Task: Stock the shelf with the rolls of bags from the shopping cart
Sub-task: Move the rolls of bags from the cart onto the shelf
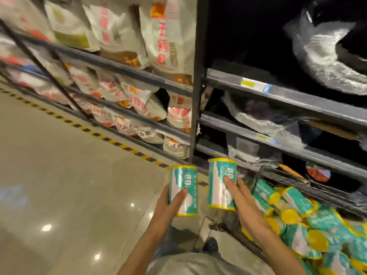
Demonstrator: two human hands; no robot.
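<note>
Nearest the camera, two bare forearms reach forward over a glossy floor [59,175]. The left hand [168,205] is wrapped around one upright roll of bags [183,190], teal with yellow ends and marked "80"; the right hand [241,203] has its fingers laid along a second upright roll [221,183], thumb side hidden, so a full grasp cannot be confirmed. The two rolls stand side by side, apart. To the right, a wire shopping cart [278,175] is heaped with more teal-and-yellow rolls [309,225]. Beyond, a dark shelf unit [288,96] carries plastic-wrapped dark goods on its right bay; the left bay holds rows of white pouches [168,36] with red lettering. A yellow-and-black hazard stripe [99,135] runs along the shelf base.
</note>
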